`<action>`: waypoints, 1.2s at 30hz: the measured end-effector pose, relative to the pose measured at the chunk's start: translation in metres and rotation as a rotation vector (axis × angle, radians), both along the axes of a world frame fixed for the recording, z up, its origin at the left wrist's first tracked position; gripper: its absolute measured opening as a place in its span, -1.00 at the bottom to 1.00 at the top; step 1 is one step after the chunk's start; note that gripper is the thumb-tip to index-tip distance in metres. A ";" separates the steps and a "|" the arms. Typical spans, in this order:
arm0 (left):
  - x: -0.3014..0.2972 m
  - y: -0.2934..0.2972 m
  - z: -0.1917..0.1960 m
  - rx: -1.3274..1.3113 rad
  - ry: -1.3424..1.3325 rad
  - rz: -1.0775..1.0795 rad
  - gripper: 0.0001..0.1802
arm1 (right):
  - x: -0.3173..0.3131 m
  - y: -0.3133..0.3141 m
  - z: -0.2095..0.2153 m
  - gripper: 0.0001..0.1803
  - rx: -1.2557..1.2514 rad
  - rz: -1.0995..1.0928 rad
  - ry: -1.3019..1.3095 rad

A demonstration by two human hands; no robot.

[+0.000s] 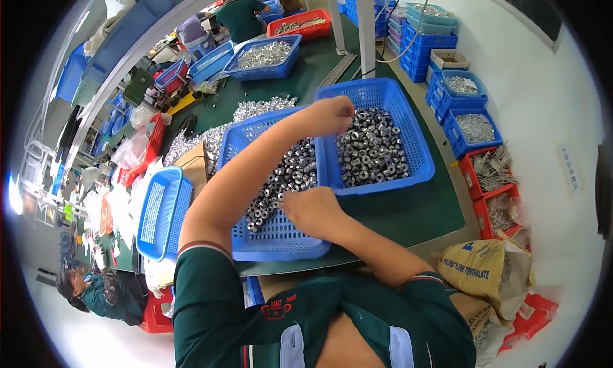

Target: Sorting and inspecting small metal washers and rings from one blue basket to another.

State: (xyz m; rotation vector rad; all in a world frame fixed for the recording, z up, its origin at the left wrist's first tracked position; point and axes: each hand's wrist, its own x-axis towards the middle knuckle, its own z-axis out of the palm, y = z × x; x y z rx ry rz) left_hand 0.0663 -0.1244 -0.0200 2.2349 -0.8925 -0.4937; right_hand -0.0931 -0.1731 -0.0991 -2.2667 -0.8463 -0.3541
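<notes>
Two blue plastic baskets stand side by side on the green table, filled with small round metal parts with holes through them. My left forearm reaches across the left basket, and my left hand hovers over the far left part of the right basket. Its fingers are curled closed; what they hold, if anything, is hidden. Low over the left basket, my right hand has its fingertips pinched together at the edge of the metal parts. Whether a part sits between them is too small to tell. Loose metal parts heap in the right basket.
Shiny parts lie loose on the green table beyond the baskets. An empty blue basket stands left. Farther back are a filled blue basket and a red tray. A white post rises behind. Co-workers sit left and far.
</notes>
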 end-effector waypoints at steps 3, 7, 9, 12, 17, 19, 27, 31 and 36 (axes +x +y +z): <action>0.049 -0.029 -0.051 0.142 -0.341 0.063 -0.76 | -0.001 0.002 0.001 -0.79 -0.023 0.029 0.025; 0.082 -0.046 -0.087 0.215 -0.454 0.147 -0.73 | -0.002 0.000 0.001 -0.81 0.018 0.038 0.018; 0.086 -0.050 -0.093 0.244 -0.440 0.149 -0.77 | -0.003 -0.001 -0.001 -0.82 0.008 0.051 -0.022; 0.087 -0.045 -0.094 0.264 -0.404 0.110 -0.78 | -0.005 0.001 0.000 -0.83 0.023 0.039 -0.017; 0.060 -0.011 -0.052 0.108 -0.525 0.132 -0.73 | -0.002 0.002 -0.008 -0.81 0.051 0.041 -0.037; 0.030 0.017 -0.018 -0.012 -0.511 0.177 -0.74 | 0.000 -0.002 -0.005 -0.79 0.141 0.066 -0.071; -0.089 0.147 -0.007 0.059 -0.339 0.348 -0.78 | 0.002 -0.003 0.009 -0.76 0.168 0.010 0.016; -0.126 0.170 -0.041 0.236 -0.222 0.218 -0.78 | -0.002 0.000 0.009 -0.81 0.231 0.010 0.106; -0.140 0.166 -0.081 0.516 -0.333 0.085 -0.73 | -0.007 -0.001 0.012 -0.80 0.195 -0.007 0.138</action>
